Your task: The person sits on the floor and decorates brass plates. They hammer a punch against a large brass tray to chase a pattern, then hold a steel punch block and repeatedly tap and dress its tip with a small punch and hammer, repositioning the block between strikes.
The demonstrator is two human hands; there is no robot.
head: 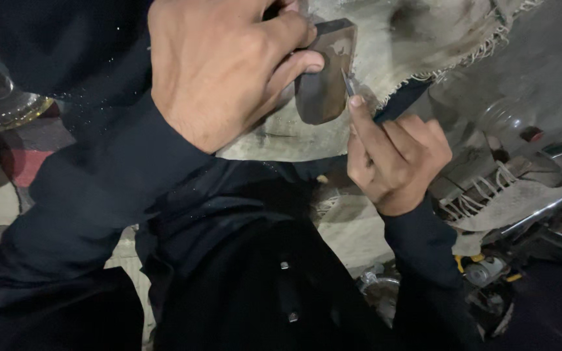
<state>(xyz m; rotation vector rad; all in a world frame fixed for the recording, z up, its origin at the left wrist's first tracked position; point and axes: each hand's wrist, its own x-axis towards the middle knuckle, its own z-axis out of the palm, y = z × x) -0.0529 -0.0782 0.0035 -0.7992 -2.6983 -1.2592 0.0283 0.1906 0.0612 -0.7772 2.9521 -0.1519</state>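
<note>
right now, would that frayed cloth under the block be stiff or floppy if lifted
Probably floppy: the cloth drapes over the surface and its fringed edge hangs loose. Likely light too, being thin. It may snag, since the left hand presses the block onto it.

Dim, grainy light, deep shadow on dark clothing, soft blur throughout

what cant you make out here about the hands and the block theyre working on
- Block, head view: its left part is covered by the left hand; what it is made of is unclear.
- Thin metal tool: only the tip shows; the rest sits inside the right hand.
- Left fingertips: cut off by the top edge.
- Surface under the frayed cloth: hidden by the cloth and dim light.
</note>
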